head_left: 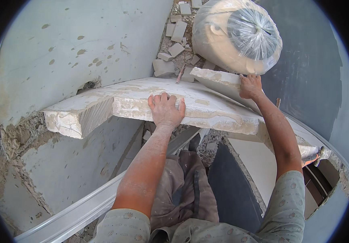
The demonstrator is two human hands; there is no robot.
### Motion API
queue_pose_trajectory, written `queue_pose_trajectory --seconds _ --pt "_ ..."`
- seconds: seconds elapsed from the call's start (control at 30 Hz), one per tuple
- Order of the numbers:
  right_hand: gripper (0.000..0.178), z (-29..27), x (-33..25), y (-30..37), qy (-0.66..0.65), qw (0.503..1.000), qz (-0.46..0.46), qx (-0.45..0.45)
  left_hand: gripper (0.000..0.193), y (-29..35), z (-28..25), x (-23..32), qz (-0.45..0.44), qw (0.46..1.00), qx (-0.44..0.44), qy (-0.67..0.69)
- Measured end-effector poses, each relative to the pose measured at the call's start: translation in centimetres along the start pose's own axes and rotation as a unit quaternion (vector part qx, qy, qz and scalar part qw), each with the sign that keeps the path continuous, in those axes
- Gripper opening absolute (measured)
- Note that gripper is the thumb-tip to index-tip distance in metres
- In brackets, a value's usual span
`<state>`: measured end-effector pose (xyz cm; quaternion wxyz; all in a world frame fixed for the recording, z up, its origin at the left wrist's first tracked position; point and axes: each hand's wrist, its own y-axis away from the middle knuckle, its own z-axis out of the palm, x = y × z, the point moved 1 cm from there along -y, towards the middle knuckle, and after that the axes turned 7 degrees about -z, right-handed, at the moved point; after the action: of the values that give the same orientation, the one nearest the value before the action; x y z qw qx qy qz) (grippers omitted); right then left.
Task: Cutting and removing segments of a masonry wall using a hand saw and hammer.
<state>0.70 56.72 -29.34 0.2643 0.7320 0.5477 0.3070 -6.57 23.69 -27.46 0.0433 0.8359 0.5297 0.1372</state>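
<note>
A long white plaster-like block ledge (138,91) with rough, sawn edges spans the gap between the walls in front of me. My left hand (167,109) lies on its near edge, palm down with the fingers spread. A thinner white block piece (219,84) stands tilted on the ledge's far side. My right hand (250,86) grips the top right corner of this piece, fingers over its far side. Beyond the ledge, between the hands, is a thin reddish stick (181,74), perhaps a pencil.
A large plastic-wrapped bundle (206,38) stands beyond the ledge, beside broken block pieces (176,49). A metal rail (73,208) slants up from the lower left. An orange-handled tool (312,160) lies at the ledge's right end. A spotted grey wall (85,36) rises at left.
</note>
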Motion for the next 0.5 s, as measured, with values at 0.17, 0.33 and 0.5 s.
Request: queue_pose_trajectory --seconds 0.17,0.33,0.5 --pt "0.064 -1.8 -3.0 -4.3 -0.037 0.999 -0.004 -0.008 0.035 0.0 0.0 -0.1 -0.010 1.000 -0.008 0.006" --pt "0.060 -4.4 -5.4 -9.7 -0.101 0.995 0.009 -0.017 0.035 -0.1 0.0 -0.4 -0.010 1.000 -0.009 0.023" --pt "0.051 -4.9 -6.5 -15.5 -0.273 0.962 0.020 0.007 0.035 -0.2 0.0 -0.5 -0.007 0.999 -0.012 0.047"
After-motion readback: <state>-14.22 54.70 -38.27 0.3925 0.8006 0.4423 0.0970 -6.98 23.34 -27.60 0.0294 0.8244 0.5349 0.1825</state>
